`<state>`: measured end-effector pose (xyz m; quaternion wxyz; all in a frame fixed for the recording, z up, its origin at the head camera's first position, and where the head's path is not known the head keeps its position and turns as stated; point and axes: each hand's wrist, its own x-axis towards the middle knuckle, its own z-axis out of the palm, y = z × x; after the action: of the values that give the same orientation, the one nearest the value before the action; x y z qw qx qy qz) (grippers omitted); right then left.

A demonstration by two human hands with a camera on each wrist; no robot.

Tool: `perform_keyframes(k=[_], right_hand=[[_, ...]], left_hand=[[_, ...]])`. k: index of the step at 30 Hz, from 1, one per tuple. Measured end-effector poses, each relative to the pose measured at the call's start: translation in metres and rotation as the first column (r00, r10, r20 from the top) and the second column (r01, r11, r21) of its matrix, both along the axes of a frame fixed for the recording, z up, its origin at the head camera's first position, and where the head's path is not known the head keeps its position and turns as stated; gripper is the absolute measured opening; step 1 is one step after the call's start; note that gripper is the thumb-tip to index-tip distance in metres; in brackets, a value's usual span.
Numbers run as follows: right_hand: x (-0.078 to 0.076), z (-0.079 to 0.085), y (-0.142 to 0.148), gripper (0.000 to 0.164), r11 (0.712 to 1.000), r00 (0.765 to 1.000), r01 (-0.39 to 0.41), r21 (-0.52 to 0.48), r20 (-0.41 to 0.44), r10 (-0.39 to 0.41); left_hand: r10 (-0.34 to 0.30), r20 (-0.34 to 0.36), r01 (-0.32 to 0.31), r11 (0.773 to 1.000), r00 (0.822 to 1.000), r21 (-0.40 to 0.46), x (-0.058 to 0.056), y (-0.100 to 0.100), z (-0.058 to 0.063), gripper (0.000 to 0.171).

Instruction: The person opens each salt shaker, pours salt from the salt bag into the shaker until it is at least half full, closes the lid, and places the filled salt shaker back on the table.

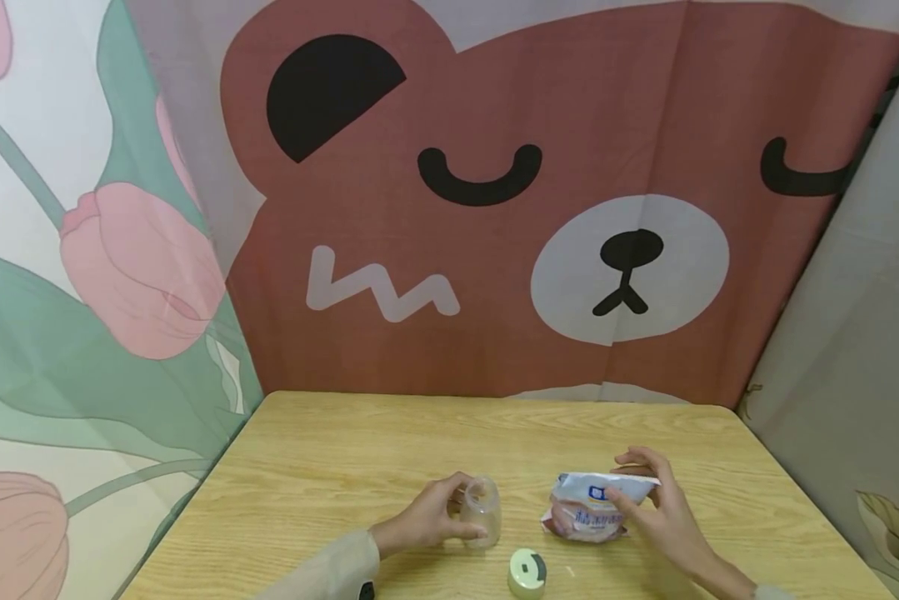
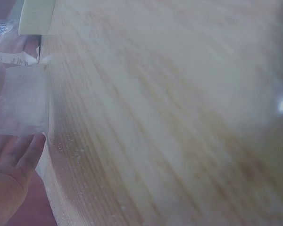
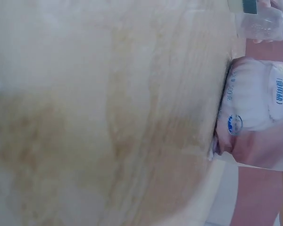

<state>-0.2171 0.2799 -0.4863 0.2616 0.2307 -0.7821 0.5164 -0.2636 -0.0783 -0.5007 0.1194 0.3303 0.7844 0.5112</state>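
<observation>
A clear plastic jar (image 1: 483, 521) stands uncapped on the table, its round mouth facing up. My left hand (image 1: 436, 515) grips it from the left, thumb in front and fingers behind; the left wrist view shows the jar (image 2: 21, 101) between them. To its right a white and pinkish-purple plastic packet (image 1: 580, 510) with blue print stands upright. My right hand (image 1: 666, 521) holds its right end, thumb on the front and fingers behind the top edge. The right wrist view shows the packet's bulging side (image 3: 254, 99), its base against the table.
A pale green round lid (image 1: 526, 571) with a dark grey tab lies on the table nearer to me, between the jar and the packet. The wooden table (image 1: 329, 442) ends at a bear-print curtain (image 1: 494, 350) behind. More curtains hang left and right.
</observation>
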Motion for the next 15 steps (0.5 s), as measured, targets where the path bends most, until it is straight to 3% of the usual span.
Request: perform_keyframes(k=[3,8,15], right_hand=[[-0.0006,-0.0028,0.0018,0.056,0.996,0.993,-0.069,-0.062,0.096,0.075],[-0.0004,-0.0004,0.0026,0.035,0.963,0.947,-0.181,-0.202,0.229,0.226],[-0.0055,-0.0065,0.0082,0.031,0.942,0.890,-0.267,-0.202,0.323,0.322]], left_hand=[[-0.007,0.007,0.007,1.000,1.000,0.010,0.0005,0.0004,0.0003,0.047],[-0.021,0.008,0.021,1.000,1.000,0.014,0.0003,0.0004,-0.0001,0.048],[-0.024,-0.030,0.024,1.000,0.999,-0.004,-0.0026,-0.0015,-0.0037,0.049]])
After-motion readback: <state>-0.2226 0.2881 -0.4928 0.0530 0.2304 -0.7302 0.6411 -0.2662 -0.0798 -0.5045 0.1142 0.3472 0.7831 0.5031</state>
